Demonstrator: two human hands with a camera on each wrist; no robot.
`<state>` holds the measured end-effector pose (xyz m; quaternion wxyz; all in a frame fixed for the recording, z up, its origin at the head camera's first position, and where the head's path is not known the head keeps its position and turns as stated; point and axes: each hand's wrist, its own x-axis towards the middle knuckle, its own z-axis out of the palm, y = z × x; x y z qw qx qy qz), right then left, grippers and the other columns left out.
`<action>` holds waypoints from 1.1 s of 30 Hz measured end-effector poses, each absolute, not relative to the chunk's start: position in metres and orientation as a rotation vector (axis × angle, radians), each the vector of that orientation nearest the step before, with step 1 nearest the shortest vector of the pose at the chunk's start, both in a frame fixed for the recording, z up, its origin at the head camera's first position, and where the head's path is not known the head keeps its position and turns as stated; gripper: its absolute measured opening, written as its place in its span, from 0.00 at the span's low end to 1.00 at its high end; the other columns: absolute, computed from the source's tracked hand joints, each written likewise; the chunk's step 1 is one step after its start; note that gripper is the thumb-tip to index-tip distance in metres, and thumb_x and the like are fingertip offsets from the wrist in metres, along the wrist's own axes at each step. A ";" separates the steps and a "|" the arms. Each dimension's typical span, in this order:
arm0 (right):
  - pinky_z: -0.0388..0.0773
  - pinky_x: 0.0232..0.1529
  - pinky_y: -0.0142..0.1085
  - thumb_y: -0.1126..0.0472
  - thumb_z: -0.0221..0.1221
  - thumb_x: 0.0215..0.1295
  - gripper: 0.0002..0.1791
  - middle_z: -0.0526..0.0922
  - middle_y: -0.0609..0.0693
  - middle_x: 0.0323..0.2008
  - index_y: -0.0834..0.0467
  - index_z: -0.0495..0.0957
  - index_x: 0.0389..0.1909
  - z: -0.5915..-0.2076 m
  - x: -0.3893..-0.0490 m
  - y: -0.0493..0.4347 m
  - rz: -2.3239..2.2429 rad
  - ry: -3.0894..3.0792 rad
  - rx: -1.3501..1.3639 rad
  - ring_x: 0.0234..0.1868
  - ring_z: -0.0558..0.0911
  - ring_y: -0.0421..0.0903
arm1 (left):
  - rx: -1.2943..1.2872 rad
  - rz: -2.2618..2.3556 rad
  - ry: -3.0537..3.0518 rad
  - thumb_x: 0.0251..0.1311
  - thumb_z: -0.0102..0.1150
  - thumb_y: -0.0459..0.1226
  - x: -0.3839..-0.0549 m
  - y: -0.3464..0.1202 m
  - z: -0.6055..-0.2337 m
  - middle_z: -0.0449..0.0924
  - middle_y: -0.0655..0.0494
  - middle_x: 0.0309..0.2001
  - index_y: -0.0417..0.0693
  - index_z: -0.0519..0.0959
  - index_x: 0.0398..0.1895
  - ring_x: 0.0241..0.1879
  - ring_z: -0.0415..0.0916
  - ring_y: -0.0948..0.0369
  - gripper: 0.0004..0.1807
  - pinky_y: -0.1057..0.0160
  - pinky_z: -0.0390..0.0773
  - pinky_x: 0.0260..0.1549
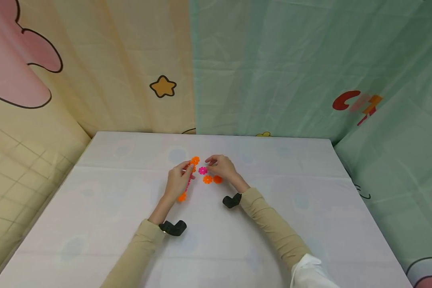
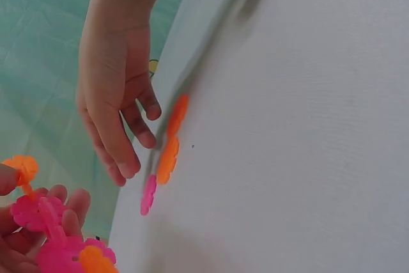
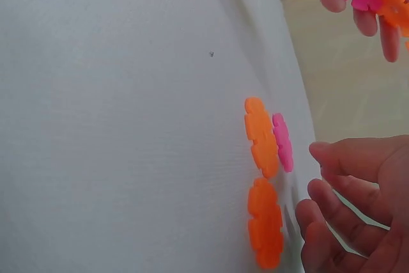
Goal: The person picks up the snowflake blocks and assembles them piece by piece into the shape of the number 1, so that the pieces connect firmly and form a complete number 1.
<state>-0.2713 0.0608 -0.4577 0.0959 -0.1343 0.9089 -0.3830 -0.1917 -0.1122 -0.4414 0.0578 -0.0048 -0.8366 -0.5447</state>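
Gripping a long chain that points toward the table's far edge is the left hand. The right hand holds nothing, fingers a bit apart. Nearer to this hand, just left of its fingertips, lies a pink flower by two orange flowers.

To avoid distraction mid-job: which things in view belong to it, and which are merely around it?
Apparently the job:
joined pink and orange pieces in the left hand;
loose orange pieces, loose pink piece by the right hand.

Merely around:
tabletop;
black wrist devices;
patterned curtains.
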 end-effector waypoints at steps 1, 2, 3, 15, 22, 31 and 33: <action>0.75 0.28 0.27 0.59 0.62 0.62 0.13 0.84 0.53 0.40 0.56 0.82 0.47 -0.458 -0.271 0.060 -1.132 2.689 -0.397 0.28 0.78 0.43 | -0.010 -1.648 -2.535 0.71 0.48 0.41 -0.192 -0.112 -0.441 0.84 0.37 0.37 0.38 0.76 0.57 0.32 0.82 0.48 0.19 0.71 0.72 0.21; 0.75 0.28 0.27 0.58 0.62 0.61 0.13 0.84 0.53 0.39 0.56 0.82 0.47 -0.458 -0.271 0.060 -1.129 2.687 -0.396 0.28 0.78 0.43 | -0.005 -1.645 -2.532 0.70 0.49 0.41 -0.192 -0.112 -0.440 0.84 0.38 0.37 0.38 0.77 0.56 0.31 0.82 0.49 0.19 0.71 0.72 0.21; 0.75 0.28 0.27 0.58 0.62 0.61 0.13 0.84 0.53 0.39 0.56 0.82 0.47 -0.458 -0.271 0.059 -1.125 2.684 -0.393 0.28 0.78 0.43 | 0.000 -1.644 -2.527 0.70 0.49 0.41 -0.192 -0.111 -0.440 0.84 0.38 0.37 0.39 0.77 0.55 0.30 0.82 0.50 0.18 0.70 0.72 0.21; 0.77 0.47 0.37 0.51 0.67 0.57 0.20 0.83 0.51 0.46 0.54 0.82 0.49 -0.463 -0.268 0.051 -0.934 2.734 -0.375 0.45 0.79 0.47 | 0.017 -1.747 -2.478 0.67 0.53 0.47 -0.192 -0.109 -0.442 0.83 0.36 0.34 0.41 0.78 0.55 0.27 0.80 0.42 0.22 0.71 0.68 0.14; 0.77 0.47 0.38 0.52 0.68 0.56 0.18 0.84 0.50 0.44 0.54 0.83 0.47 -0.463 -0.267 0.049 -0.871 2.788 -0.389 0.44 0.79 0.46 | -0.029 -1.736 -2.469 0.69 0.52 0.45 -0.193 -0.108 -0.442 0.82 0.39 0.36 0.41 0.76 0.58 0.29 0.81 0.42 0.22 0.71 0.68 0.14; 0.78 0.37 0.33 0.57 0.66 0.59 0.12 0.86 0.51 0.36 0.56 0.82 0.42 -0.463 -0.262 0.055 -1.046 2.814 -0.434 0.35 0.81 0.45 | -0.047 -1.723 -2.446 0.70 0.51 0.42 -0.193 -0.107 -0.441 0.81 0.38 0.39 0.43 0.77 0.54 0.31 0.84 0.45 0.16 0.71 0.73 0.18; 0.79 0.36 0.32 0.58 0.65 0.60 0.12 0.85 0.52 0.36 0.57 0.82 0.43 -0.465 -0.260 0.057 -1.085 2.810 -0.450 0.35 0.81 0.46 | -0.046 -1.727 -2.450 0.70 0.50 0.42 -0.193 -0.107 -0.442 0.81 0.37 0.39 0.43 0.77 0.53 0.30 0.84 0.46 0.16 0.71 0.72 0.17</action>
